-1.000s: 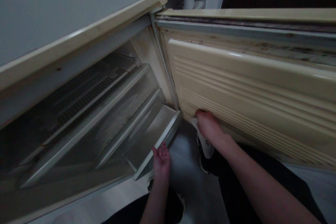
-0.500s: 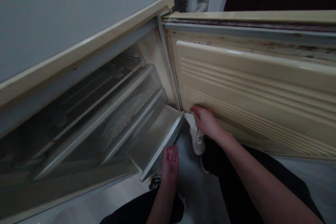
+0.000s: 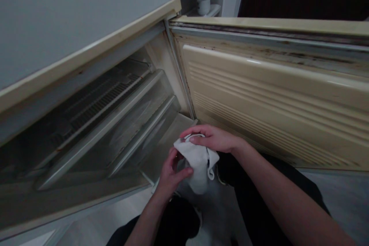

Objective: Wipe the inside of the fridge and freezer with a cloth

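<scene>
A white cloth [image 3: 196, 161] hangs bunched between my two hands, its lower end loose above the floor. My right hand [image 3: 209, 138] grips its top edge with thumb and fingers. On the cloth's left side, my left hand [image 3: 173, 171] pinches it between thumb and curled fingers. Behind the hands is the lowest freezer drawer [image 3: 164, 148], pulled out and partly hidden by them. Above it sit a middle drawer [image 3: 144, 138] and an upper drawer [image 3: 115, 123], both clear-fronted and pushed in.
The cream freezer door [image 3: 273, 92] stands wide open on the right, with dark stains along its seal. A wire rack [image 3: 106, 102] lies inside the cabinet above the drawers. A white cup [image 3: 203, 5] stands on a shelf behind. My dark-trousered legs [image 3: 178, 219] are below.
My right hand has brought the cloth left, in front of the lowest drawer. My left hand has risen from beside the drawer's front and taken hold of the cloth too.
</scene>
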The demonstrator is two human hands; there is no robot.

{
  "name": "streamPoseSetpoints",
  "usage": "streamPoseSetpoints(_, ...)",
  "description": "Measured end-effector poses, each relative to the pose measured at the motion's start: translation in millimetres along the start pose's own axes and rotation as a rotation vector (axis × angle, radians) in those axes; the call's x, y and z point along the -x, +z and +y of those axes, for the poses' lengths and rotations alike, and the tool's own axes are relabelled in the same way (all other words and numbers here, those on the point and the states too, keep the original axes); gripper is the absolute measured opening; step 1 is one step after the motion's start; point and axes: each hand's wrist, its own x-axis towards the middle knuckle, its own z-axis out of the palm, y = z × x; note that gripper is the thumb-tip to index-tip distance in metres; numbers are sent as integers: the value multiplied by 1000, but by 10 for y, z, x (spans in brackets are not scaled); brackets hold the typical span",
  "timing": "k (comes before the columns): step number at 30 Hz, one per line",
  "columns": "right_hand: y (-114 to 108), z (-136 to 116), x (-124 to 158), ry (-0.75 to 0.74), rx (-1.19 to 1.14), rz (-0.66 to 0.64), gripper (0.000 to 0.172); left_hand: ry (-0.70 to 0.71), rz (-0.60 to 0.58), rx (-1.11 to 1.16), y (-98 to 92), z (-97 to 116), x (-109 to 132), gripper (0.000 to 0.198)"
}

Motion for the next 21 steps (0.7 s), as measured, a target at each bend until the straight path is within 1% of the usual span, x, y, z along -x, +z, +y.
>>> streamPoseSetpoints(2, -3, 49, 11, 13, -29, -17, 30, -96, -7, -46, 1, 96, 48, 54)
streamPoseSetpoints(3, -21, 72, 19, 20, -45, -1, 29, -125, 5, -39, -5, 168, 67, 47)
streamPoseSetpoints(4, -50, 95, 28, 29, -61, 21, 30, -154, 31, -14, -19, 252, 79, 46)
streamPoseSetpoints(5, -84, 116, 39, 49, -72, 34, 32, -178, 70, 15, -39, 341, 82, 48)
streamPoseSetpoints(6, -118, 135, 49, 81, -76, 28, 35, -197, 136, 55, -65, 427, 77, 52)
streamPoseSetpoints(9, -147, 186, 64, 188, -76, -75, 41, -186, 314, 136, -140, 606, 26, 61)
streamPoseSetpoints(10, -118, 205, 58, 190, -74, -118, 43, -177, 338, 146, -155, 631, 6, 62)
streamPoseSetpoints(12, -11, 259, 26, 103, 2, -149, 49, -174, 339, 162, -163, 640, -26, 63)
streamPoseSetpoints(13, 54, 297, 0, 41, 89, -132, 55, -172, 331, 168, -159, 632, -35, 63)
streamPoseSetpoints(15, 170, 395, -66, -52, 309, -14, 65, -155, 323, 180, -147, 613, -40, 63)
streamPoseSetpoints(16, 208, 450, -101, -71, 402, 69, 61, -148, 326, 188, -144, 608, -37, 63)
streamPoseSetpoints(18, 232, 547, -165, -70, 475, 191, 40, -144, 341, 205, -150, 608, -28, 63)
streamPoseSetpoints(19, 223, 576, -189, -64, 452, 224, 32, -149, 346, 210, -159, 613, -25, 63)
streamPoseSetpoints(21, 185, 579, -217, -35, 314, 245, 27, -159, 343, 218, -185, 624, -27, 62)
